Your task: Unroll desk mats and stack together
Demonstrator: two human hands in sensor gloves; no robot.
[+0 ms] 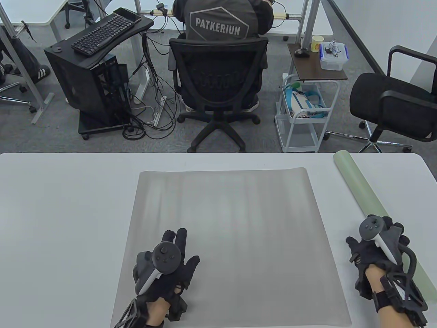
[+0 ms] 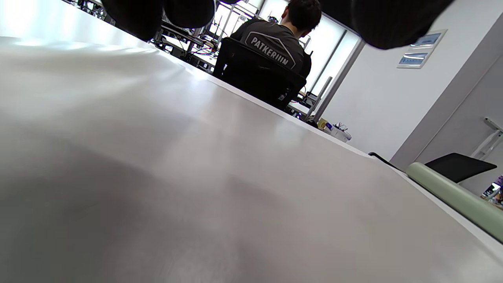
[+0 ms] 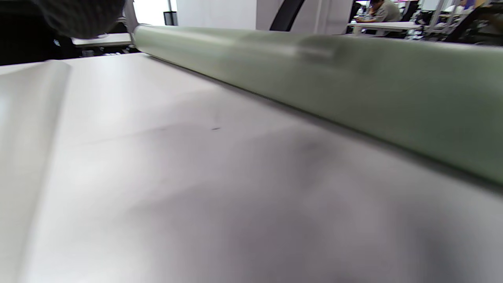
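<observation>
1. The fingers [image 1: 177, 239] of the left hand [image 1: 164, 263] lie stretched out and flat on the grey mat [image 1: 232, 239], grasping nothing.
2. The right hand [image 1: 375, 249] is at the near part of the green roll [image 1: 358, 188]; its fingers are hidden under the tracker, so I cannot tell whether they grasp the roll or only touch it.
3. The grey mat lies unrolled and flat in the middle of the white tabletop [image 1: 61, 212], its near edge at the bottom of the table view.
4. The green roll is still rolled up. It lies on the tabletop just right of the grey mat, slanting from the far edge toward the near right corner, apart from the mat.
5. In the right wrist view the roll [image 3: 314, 78] runs across the upper frame, with bare tabletop [image 3: 196, 177] beside it.
6. In the left wrist view the mat [image 2: 196, 177] fills most of the frame and the roll [image 2: 452, 192] shows at the right.
7. Beyond the tabletop a person [image 1: 222, 20] sits on a black chair [image 1: 218, 78], back turned; the jacket reads "PATKERIUN" inside a hexagon outline.
8. Further left a keyboard [image 1: 102, 34] rests on a black stand.
</observation>
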